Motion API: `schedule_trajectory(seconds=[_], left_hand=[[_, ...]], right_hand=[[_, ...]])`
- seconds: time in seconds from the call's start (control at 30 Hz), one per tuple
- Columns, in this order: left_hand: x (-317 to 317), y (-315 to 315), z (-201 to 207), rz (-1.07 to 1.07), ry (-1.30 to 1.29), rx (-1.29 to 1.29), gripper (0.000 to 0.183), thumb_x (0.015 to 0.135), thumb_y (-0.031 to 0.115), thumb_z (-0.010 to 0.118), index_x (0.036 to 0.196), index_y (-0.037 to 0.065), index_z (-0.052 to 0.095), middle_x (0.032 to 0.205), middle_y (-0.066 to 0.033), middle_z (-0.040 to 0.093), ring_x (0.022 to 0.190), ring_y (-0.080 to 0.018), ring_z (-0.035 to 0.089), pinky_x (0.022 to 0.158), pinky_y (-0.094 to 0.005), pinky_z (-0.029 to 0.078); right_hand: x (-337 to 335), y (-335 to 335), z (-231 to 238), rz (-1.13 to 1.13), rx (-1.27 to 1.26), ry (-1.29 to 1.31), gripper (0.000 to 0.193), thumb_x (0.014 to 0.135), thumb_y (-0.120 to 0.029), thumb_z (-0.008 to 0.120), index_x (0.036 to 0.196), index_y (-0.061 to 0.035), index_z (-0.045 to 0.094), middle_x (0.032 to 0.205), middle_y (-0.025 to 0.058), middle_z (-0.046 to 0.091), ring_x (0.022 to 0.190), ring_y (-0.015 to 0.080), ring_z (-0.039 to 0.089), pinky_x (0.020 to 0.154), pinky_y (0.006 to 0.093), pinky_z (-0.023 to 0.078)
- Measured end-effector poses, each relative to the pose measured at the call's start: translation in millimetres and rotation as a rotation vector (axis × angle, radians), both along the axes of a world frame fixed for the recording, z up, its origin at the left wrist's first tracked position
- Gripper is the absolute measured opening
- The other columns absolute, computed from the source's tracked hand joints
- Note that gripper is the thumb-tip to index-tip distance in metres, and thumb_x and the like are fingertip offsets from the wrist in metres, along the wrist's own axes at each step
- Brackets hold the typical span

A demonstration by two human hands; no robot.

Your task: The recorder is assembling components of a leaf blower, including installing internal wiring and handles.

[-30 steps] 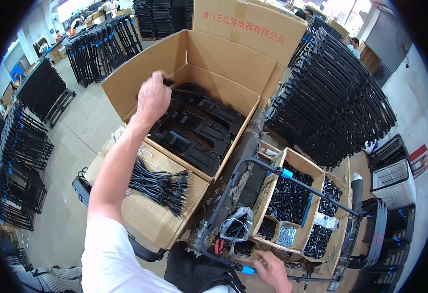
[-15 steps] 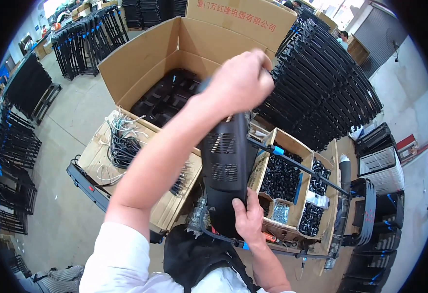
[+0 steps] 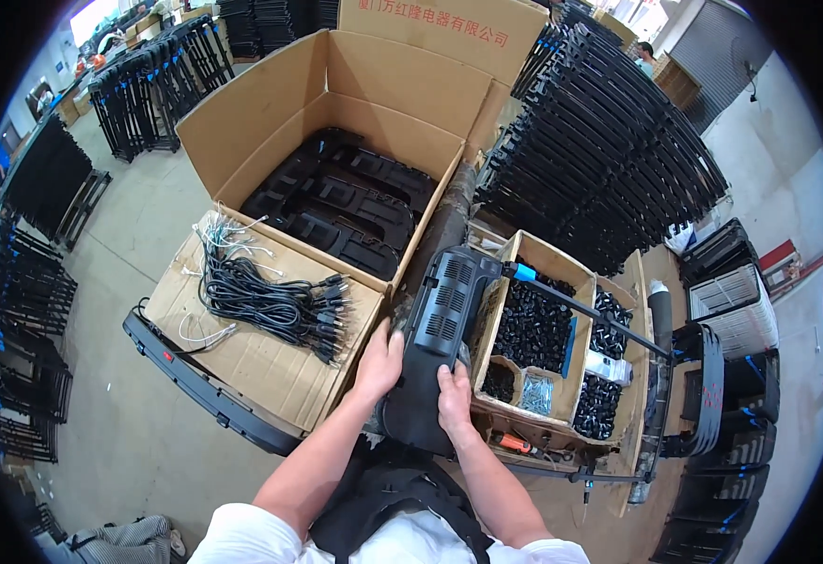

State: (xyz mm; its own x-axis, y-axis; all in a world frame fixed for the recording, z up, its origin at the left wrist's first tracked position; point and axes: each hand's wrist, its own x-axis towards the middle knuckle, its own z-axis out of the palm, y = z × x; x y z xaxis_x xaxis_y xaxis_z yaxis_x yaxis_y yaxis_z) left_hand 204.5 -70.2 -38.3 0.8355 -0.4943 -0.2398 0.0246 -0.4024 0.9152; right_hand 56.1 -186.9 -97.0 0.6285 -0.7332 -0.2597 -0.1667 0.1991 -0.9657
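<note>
A black plastic housing (image 3: 442, 299) with rows of vent slots lies lengthwise before me, between a cardboard surface and a parts box. My left hand (image 3: 380, 363) presses along its left edge, fingers partly hidden at the side. Opposite, my right hand (image 3: 454, 402) grips the lower right edge, thumb on top and fingers underneath. A thin black tubular frame (image 3: 585, 312) with a blue sleeve (image 3: 522, 272) runs from the housing's far end over the parts box.
An open carton (image 3: 242, 155) holds several black plastic parts (image 3: 350, 211). Bundled black cables (image 3: 266, 301) lie on cardboard (image 3: 289, 390) to the left. The wooden parts box (image 3: 487, 350) contains black fittings (image 3: 535, 329) and screws (image 3: 536, 395). Stacked black frames (image 3: 599, 141) stand behind; an orange-handled tool (image 3: 512, 442) sits nearby.
My left hand has come down from above the housing's far end to its left edge. The housing's far end now leans farther right, and the cables and carton contents are uncovered.
</note>
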Motion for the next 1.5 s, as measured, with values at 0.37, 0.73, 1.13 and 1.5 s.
schedule_trajectory(seconds=[0.37,0.73,1.13,1.5], left_hand=[[-81.1,51.4,-51.7,-0.057,-0.259,0.014,0.052,0.111,0.018,0.046,0.157,-0.004,0.039,0.158,-0.0311,0.045,0.15,-0.0432,0.041,0.125,-0.045,0.031],[-105.5,-38.8,28.0,-0.295,-0.509,-0.033,0.016,0.096,0.014,0.067,0.108,0.004,0.072,0.106,-0.0159,0.071,0.103,-0.0352,0.068,0.091,-0.0454,0.053],[-182.4,-157.3,-174.6,-1.562,-0.457,0.874,0.051,0.097,0.014,0.059,0.147,0.013,0.055,0.144,-0.0251,0.06,0.13,-0.0425,0.061,0.107,-0.0493,0.052],[-168.2,-150.9,-198.6,-1.67,-0.436,0.887,0.048,0.094,0.013,0.061,0.142,0.01,0.053,0.146,-0.0276,0.053,0.135,-0.0451,0.054,0.114,-0.0511,0.045]], right_hand=[[2.9,-5.9,-0.8,0.127,0.173,-0.044,0.047,0.108,-0.021,0.058,0.146,0.0049,0.05,0.128,0.0144,0.067,0.111,0.0208,0.064,0.1,0.0355,0.05],[-189.3,-126.0,99.5,-0.033,0.054,0.013,0.032,0.105,-0.017,0.061,0.133,-0.0029,0.063,0.103,0.0059,0.072,0.081,0.0094,0.065,0.065,0.0234,0.049],[-393.4,-22.1,103.8,-0.191,0.248,0.189,0.022,0.1,-0.016,0.065,0.114,-0.0003,0.072,0.09,0.0057,0.074,0.076,0.0103,0.067,0.07,0.0274,0.055],[-376.9,-18.0,-14.5,-0.312,0.461,0.34,0.029,0.099,-0.02,0.065,0.117,0.0012,0.071,0.091,0.0073,0.073,0.074,0.0121,0.067,0.066,0.0282,0.054]])
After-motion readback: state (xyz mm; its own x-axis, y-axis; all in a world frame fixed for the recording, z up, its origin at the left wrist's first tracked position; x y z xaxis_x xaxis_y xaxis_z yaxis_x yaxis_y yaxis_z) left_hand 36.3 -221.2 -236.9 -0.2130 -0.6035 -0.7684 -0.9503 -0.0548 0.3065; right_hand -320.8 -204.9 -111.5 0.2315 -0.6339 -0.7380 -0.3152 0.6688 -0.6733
